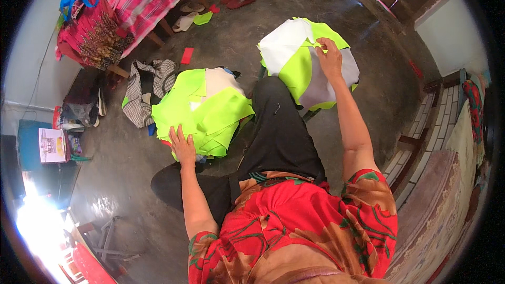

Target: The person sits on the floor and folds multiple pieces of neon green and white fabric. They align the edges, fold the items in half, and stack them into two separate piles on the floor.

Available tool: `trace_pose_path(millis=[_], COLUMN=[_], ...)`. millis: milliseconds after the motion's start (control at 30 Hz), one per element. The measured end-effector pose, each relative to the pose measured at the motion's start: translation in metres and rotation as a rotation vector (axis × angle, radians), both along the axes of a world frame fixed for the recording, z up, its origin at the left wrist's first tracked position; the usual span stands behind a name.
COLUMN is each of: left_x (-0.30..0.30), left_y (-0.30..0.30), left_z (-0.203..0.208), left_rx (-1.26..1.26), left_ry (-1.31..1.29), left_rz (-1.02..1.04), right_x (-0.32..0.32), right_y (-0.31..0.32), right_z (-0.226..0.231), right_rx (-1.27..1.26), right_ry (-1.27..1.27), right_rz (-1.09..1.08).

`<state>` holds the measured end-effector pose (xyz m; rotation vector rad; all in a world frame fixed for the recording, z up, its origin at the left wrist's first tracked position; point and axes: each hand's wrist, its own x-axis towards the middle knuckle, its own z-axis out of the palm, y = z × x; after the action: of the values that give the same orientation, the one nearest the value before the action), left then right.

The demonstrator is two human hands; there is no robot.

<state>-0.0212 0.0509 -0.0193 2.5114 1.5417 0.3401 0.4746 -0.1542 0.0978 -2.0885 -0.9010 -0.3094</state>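
My left hand (182, 146) rests with spread fingers on the near edge of a pile of neon-green fabric pieces (210, 121). A cream piece (221, 81) lies at the far side of that pile. My right hand (330, 60) is over a second pile, its fingers bent and thumb apart, next to where the colours meet. This pile shows a white fabric piece (284, 42), a neon-green piece (295, 71) and a grey piece (321, 81). Whatever supports the two piles is mostly hidden beneath the fabric.
A checked cloth (139, 94) lies on the floor left of the green pile, with a red scrap (187, 56) beyond it. Sandals (185, 21) lie near a bed with a pink plaid cover (152, 0). A wooden-framed seat (421, 142) stands along the right side.
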Motion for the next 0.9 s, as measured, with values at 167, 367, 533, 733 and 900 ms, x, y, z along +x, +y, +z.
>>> trace_pose_path(millis=[167, 367, 533, 733, 900], left_x=[0.000, 0.000, 0.000, -0.001, 0.003], left_y=[0.001, 0.001, -0.001, 0.001, -0.001], left_z=[0.000, 0.000, 0.000, -0.003, 0.003], left_rx=[-0.012, -0.054, -0.024, 0.005, 0.005], left_ry=[0.026, 0.034, 0.009, 0.017, 0.025], left_rz=[0.010, 0.029, 0.000, -0.009, -0.011], right_x=[0.022, 0.020, 0.029, 0.037, 0.016], right_y=[0.019, 0.039, 0.041, 0.026, 0.019], right_z=[-0.015, -0.008, -0.019, -0.026, -0.003], right_rx=[-0.222, -0.422, -0.431, -0.338, -0.153], right_ry=[-0.110, -0.232, -0.255, -0.217, -0.185], right_rz=[-0.114, -0.174, -0.216, -0.202, -0.159])
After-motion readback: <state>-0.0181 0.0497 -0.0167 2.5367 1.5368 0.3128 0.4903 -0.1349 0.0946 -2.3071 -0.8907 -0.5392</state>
